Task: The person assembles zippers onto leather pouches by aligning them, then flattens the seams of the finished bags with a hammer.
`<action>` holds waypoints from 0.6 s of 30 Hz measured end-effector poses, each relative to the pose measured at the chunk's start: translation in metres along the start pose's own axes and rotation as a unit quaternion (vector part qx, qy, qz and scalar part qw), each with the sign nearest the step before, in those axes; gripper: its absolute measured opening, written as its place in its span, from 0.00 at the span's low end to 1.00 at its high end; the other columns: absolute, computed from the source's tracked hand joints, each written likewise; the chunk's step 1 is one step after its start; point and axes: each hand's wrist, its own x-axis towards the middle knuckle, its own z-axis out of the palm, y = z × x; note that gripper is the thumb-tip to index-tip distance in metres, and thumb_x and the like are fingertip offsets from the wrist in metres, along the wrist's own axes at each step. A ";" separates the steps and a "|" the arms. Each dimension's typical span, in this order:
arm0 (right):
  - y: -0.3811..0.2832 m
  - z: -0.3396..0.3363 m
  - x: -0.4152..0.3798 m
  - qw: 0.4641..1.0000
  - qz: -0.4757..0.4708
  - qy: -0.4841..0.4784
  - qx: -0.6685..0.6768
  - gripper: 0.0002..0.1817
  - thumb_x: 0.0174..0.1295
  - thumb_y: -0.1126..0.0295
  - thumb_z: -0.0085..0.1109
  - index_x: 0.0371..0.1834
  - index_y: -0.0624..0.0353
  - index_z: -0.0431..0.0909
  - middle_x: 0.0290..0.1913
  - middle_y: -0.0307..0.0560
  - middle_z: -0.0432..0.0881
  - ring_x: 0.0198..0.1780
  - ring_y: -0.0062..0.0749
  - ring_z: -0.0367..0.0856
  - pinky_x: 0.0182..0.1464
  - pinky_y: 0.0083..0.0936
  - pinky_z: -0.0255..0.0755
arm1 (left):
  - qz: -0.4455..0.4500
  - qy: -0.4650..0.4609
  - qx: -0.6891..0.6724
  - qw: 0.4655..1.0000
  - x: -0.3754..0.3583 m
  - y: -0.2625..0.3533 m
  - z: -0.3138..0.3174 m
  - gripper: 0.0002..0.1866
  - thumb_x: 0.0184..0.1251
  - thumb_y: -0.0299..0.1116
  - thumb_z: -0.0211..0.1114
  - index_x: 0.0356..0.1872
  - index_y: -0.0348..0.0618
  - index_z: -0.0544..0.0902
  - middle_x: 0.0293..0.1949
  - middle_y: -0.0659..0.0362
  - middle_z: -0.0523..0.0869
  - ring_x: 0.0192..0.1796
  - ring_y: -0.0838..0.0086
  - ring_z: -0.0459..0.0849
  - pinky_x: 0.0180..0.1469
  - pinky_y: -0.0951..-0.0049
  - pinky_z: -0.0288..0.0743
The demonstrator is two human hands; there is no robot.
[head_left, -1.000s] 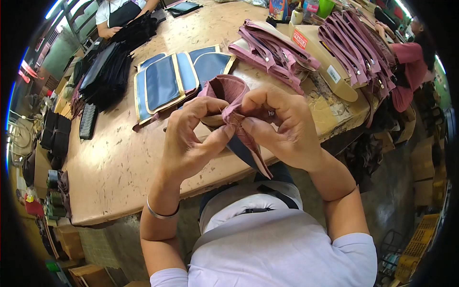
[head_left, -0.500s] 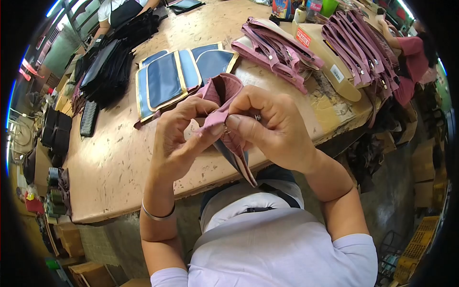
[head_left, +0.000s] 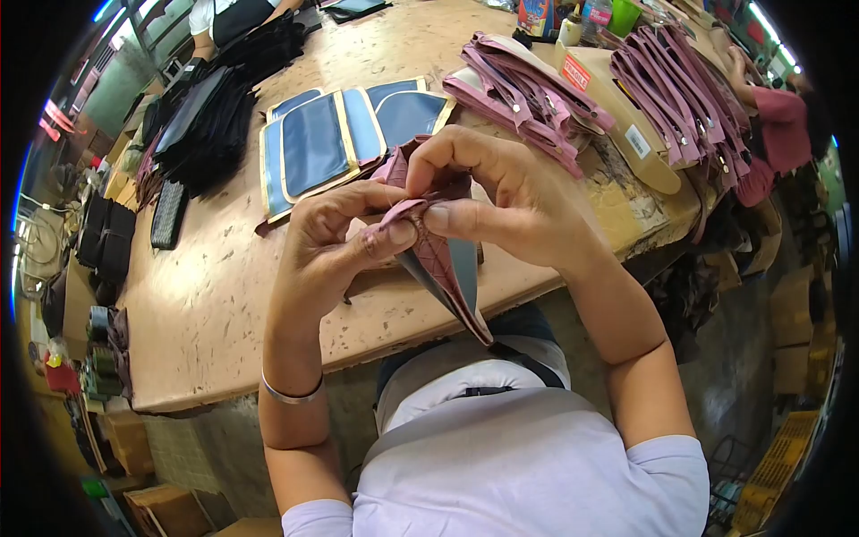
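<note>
Between my two hands, above the table's near edge, is a pink leather pouch (head_left: 438, 261) with a quilted face and a blue-grey side, its narrow end hanging down toward my lap. My left hand (head_left: 344, 237) pinches the pouch's upper edge between thumb and fingers. Close beside it, my right hand (head_left: 514, 201) grips the same edge, thumb in front and fingers curled behind. The fingers partly hide the folded top. Just beyond my hands lie blue panels with yellow borders (head_left: 313, 148).
The worn table (head_left: 224, 331) carries a black stack (head_left: 201, 125) at left and pink pouch stacks (head_left: 528, 98) at right, near a cardboard piece (head_left: 640, 148). A bottle (head_left: 570, 31) and green cup (head_left: 624, 18) stand behind. Other people are at the far left and right.
My right hand has shifted its grip, with the thumb now flatter along the edge. The pouch has turned, showing more of its quilted face and blue-grey side.
</note>
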 end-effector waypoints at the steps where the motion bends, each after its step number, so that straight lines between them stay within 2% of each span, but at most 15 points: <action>1: 0.001 0.000 0.001 0.999 0.026 -0.007 0.046 0.14 0.52 0.70 0.61 0.39 0.63 0.72 0.37 0.40 0.76 0.42 0.21 0.74 0.48 0.19 0.68 | 0.004 -0.003 0.001 1.000 0.000 0.000 -0.001 0.13 0.54 0.24 0.67 0.41 0.30 0.79 0.38 0.59 0.81 0.40 0.83 0.79 0.45 0.83 0.74; 4: 0.000 0.001 0.003 0.996 -0.005 -0.026 0.082 0.12 0.53 0.72 0.60 0.39 0.64 0.72 0.37 0.38 0.76 0.40 0.20 0.74 0.46 0.19 0.68 | 0.026 -0.010 0.014 1.000 0.000 -0.002 -0.004 0.12 0.54 0.23 0.67 0.40 0.31 0.80 0.39 0.59 0.81 0.41 0.83 0.78 0.47 0.83 0.73; 7: 0.008 0.000 0.005 0.996 -0.070 -0.037 0.032 0.10 0.55 0.75 0.58 0.40 0.63 0.72 0.36 0.39 0.77 0.38 0.19 0.74 0.44 0.19 0.69 | 0.021 -0.002 0.006 1.000 -0.002 -0.002 -0.005 0.12 0.53 0.23 0.67 0.39 0.31 0.80 0.39 0.59 0.81 0.42 0.83 0.78 0.48 0.83 0.73; 10: 0.010 0.000 0.008 0.986 -0.140 -0.031 -0.081 0.07 0.57 0.77 0.56 0.39 0.62 0.73 0.34 0.39 0.78 0.37 0.20 0.75 0.42 0.19 0.69 | 0.017 -0.009 -0.007 1.000 -0.003 -0.004 -0.011 0.12 0.53 0.23 0.67 0.39 0.31 0.80 0.40 0.60 0.81 0.42 0.83 0.78 0.48 0.83 0.73; 15: 0.010 0.009 0.007 0.992 -0.093 0.017 -0.081 0.04 0.57 0.78 0.54 0.36 0.62 0.73 0.30 0.41 0.79 0.34 0.23 0.76 0.38 0.20 0.69 | 0.018 -0.005 -0.018 1.000 -0.003 -0.007 -0.012 0.11 0.54 0.23 0.66 0.39 0.32 0.80 0.38 0.61 0.81 0.40 0.84 0.78 0.46 0.83 0.73; 18: 0.015 0.015 0.008 0.985 -0.108 0.043 -0.129 0.05 0.56 0.78 0.52 0.36 0.63 0.73 0.28 0.43 0.78 0.32 0.24 0.76 0.36 0.20 0.69 | 0.022 0.008 -0.003 1.000 -0.003 -0.004 -0.006 0.08 0.55 0.24 0.66 0.37 0.34 0.80 0.34 0.63 0.81 0.36 0.86 0.78 0.42 0.84 0.73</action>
